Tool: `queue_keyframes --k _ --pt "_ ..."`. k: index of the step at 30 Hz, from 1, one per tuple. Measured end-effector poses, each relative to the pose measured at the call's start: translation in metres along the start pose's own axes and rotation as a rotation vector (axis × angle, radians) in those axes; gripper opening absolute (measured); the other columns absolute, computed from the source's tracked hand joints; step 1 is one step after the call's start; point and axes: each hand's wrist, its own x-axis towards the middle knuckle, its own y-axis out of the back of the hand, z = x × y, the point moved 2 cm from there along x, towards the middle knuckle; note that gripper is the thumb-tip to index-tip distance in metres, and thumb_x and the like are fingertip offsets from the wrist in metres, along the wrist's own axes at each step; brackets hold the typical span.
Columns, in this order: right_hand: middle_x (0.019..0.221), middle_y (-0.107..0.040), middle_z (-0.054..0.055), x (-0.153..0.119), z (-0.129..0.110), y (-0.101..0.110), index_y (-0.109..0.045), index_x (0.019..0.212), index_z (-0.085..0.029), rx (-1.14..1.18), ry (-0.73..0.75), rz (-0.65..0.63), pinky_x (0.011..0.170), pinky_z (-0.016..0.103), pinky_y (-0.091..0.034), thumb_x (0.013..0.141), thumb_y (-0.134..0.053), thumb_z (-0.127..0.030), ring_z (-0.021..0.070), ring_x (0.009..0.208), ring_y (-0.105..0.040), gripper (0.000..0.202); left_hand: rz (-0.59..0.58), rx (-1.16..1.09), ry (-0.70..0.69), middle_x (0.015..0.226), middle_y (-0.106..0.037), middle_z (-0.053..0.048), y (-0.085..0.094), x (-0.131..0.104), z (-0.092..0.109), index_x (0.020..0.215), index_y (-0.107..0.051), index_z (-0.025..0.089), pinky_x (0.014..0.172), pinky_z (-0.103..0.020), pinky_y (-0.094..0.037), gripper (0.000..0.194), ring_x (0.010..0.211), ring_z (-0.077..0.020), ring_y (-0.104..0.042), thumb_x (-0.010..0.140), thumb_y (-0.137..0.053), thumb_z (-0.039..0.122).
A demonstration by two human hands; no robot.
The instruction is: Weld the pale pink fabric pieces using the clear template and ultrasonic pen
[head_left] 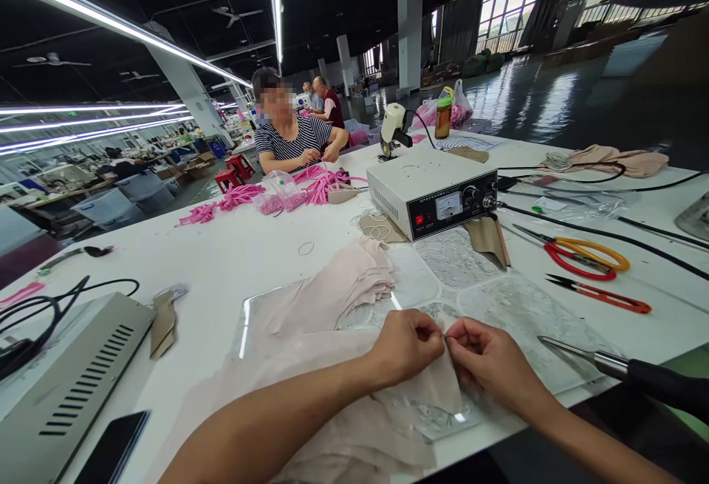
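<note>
My left hand (408,347) and my right hand (490,358) meet at the front of the table, both closed in a pinch on a piece of pale pink fabric (440,384). Their fingertips nearly touch at its upper edge. Beneath them lies a clear glass plate (509,314) with worn, whitish patches. A fanned stack of the same pale fabric (343,277) rests on the plate's far left part, and more loose fabric (354,436) spreads under my left forearm. Right of my right hand, a soldering-iron-like tool (603,362) points its metal tip over the plate.
A control box with a dial (432,188) stands behind the plate. Scissors (581,251) and red thread snips (603,292) lie at right. Another grey box (77,380) and a phone (114,447) are at left. Across the table, a person (293,129) handles pink strips (321,185).
</note>
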Motion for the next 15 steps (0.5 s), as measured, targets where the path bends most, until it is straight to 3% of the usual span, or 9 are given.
queue_keyframes --k 10,15 --pt "0.038 -0.043 -0.009 0.0023 0.0075 0.0045 -0.047 0.060 -0.022 -0.006 0.013 0.086 0.037 0.021 -0.028 0.064 -0.052 -0.028 0.0079 0.034 -0.038 0.009 0.145 0.000 0.031 0.063 -0.055 0.001 0.0044 -0.0027 -0.0038 0.057 -0.054 0.015 0.056 -0.021 -0.037 0.006 0.058 -0.0089 -0.047 0.062 -0.051 0.013" --pt "0.037 -0.044 -0.008 0.0011 0.0063 0.0054 -0.047 0.063 -0.022 0.011 -0.033 -0.012 0.035 0.021 -0.028 0.068 -0.050 -0.031 0.0089 0.033 -0.037 0.010 0.065 -0.034 0.008 0.066 -0.059 0.001 0.0067 -0.0023 -0.0058 0.065 -0.060 0.014 0.057 -0.021 -0.039 0.010 0.060 -0.0096 -0.050 0.068 -0.050 0.014"
